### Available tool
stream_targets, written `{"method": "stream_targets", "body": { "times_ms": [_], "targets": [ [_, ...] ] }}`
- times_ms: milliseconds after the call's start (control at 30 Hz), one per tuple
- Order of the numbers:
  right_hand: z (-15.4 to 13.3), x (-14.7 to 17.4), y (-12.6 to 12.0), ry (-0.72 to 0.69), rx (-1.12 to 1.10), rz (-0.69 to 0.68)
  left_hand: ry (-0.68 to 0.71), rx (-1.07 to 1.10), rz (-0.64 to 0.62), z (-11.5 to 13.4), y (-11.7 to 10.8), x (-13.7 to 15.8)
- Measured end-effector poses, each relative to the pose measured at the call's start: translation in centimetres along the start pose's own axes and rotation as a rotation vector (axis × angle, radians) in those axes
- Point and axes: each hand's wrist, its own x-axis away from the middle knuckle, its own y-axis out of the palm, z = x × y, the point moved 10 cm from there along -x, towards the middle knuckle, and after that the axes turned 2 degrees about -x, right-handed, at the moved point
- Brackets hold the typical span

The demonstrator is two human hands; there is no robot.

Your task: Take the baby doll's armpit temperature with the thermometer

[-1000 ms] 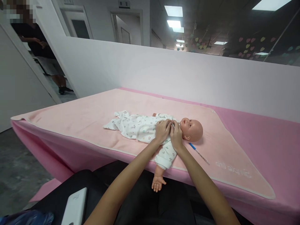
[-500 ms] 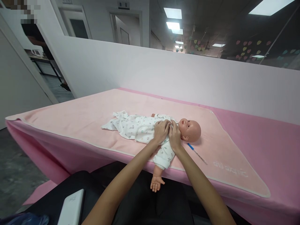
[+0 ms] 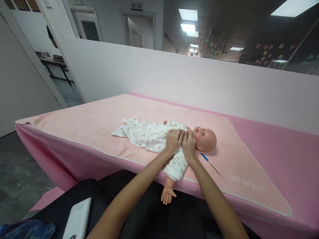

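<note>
A baby doll (image 3: 205,139) lies on its back on a peach mat (image 3: 94,129), its head to the right. It wears a white printed romper (image 3: 156,137), and one arm hangs over the table's front edge. At the romper's upper front, near the neck, my left hand (image 3: 173,141) and my right hand (image 3: 189,144) meet with fingers bent and pinched on the cloth. The fingertips nearly touch, and the exact spot they grip is partly hidden. Just right of my right wrist lies a thin stick thermometer (image 3: 211,164) with a blue end.
A pink cloth (image 3: 281,146) covers the table under the mat. Behind it stands a low white wall (image 3: 189,79) with glass above. A white power bank-like slab (image 3: 77,217) rests at lower left on a black surface, near some blue fabric (image 3: 30,229).
The view has shifted slightly, so everything sits a little further right. My hands stay at the doll's neckline with small finger movement. The person at far left has mostly gone out of sight.
</note>
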Motion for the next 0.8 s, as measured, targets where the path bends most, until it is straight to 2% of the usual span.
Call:
{"method": "stream_targets", "body": {
  "times_ms": [200,333,500,800],
  "targets": [
    [-0.3,0.1,-0.7,-0.049,0.018,0.080,-0.043,-0.016,0.155,-1.1,-2.6,0.1],
    [-0.4,0.2,-0.9,-0.055,0.021,0.117,-0.001,-0.062,0.097,-2.0,-2.9,0.7],
    [-0.9,0.2,-0.6,-0.097,0.015,0.055,0.021,-0.081,0.052,-2.1,-2.9,1.7],
    [-1.4,0.2,-0.7,-0.137,0.000,0.037,-0.043,-0.045,0.117,-2.3,-3.8,1.8]
  ]
}}
